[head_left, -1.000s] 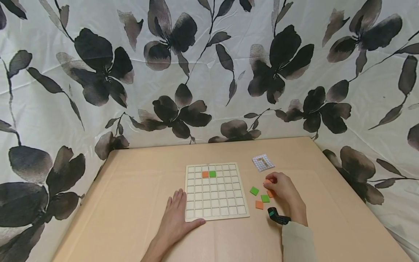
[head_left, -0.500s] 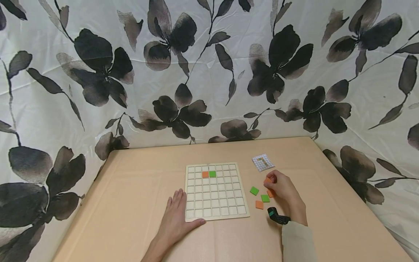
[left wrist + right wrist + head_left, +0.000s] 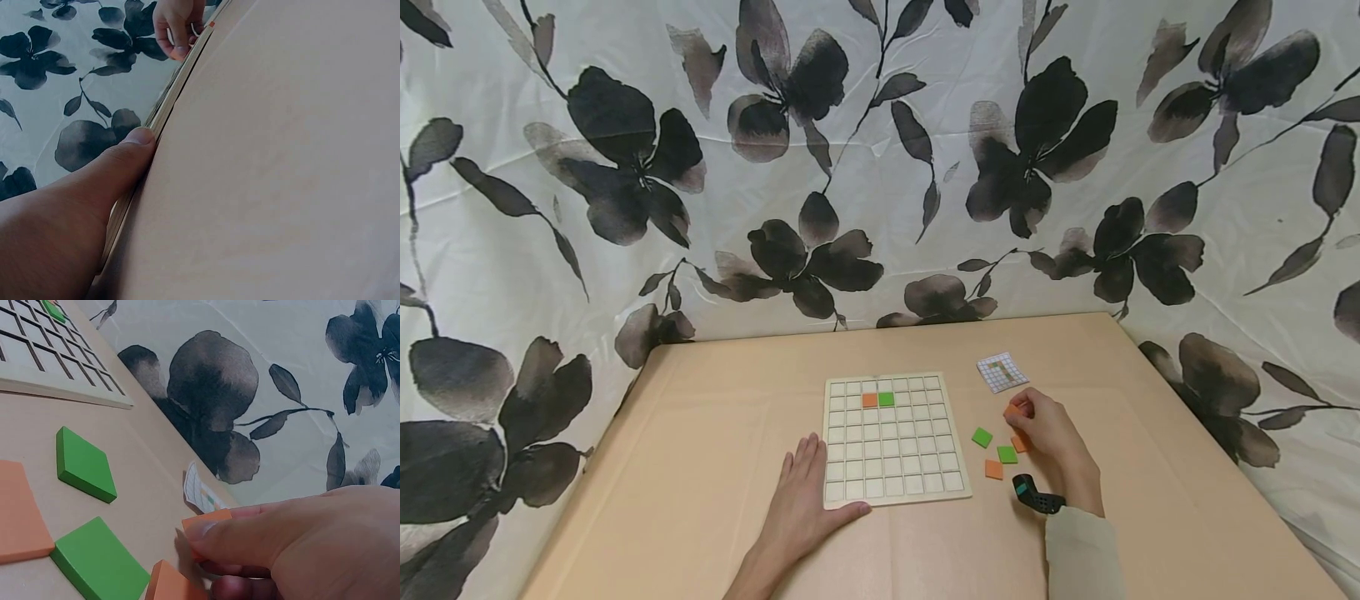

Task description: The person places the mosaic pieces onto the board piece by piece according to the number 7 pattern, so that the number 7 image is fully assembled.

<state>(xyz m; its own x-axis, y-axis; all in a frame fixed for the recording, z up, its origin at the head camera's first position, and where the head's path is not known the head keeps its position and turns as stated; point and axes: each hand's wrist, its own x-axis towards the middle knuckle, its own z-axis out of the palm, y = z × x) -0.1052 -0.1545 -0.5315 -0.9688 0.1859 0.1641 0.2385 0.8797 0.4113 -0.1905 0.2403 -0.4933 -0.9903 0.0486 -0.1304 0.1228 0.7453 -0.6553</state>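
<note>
A pale square grid board point(image 3: 891, 457) lies on the table, with an orange tile point(image 3: 869, 400) and a green tile point(image 3: 886, 399) side by side in its upper rows. My left hand point(image 3: 805, 492) rests against the board's lower left corner, fingers straight along the left side and thumb point(image 3: 134, 140) at the near edge. To the right of the board, my right hand point(image 3: 1051, 429) pinches an orange square tile point(image 3: 205, 520) between thumb and fingers, just above the table. Below it lie loose tiles: green ones point(image 3: 982, 437) and orange ones point(image 3: 993, 469).
A small card with a printed grid pattern point(image 3: 1002, 372) lies beyond my right hand. The wooden table point(image 3: 700, 467) ends at a hanging cloth with dark flowers point(image 3: 925, 167). A black band point(image 3: 1037, 495) is on my right wrist.
My right hand has lifted very slightly, still pinching the orange tile. My left hand and the board stay where they were.
</note>
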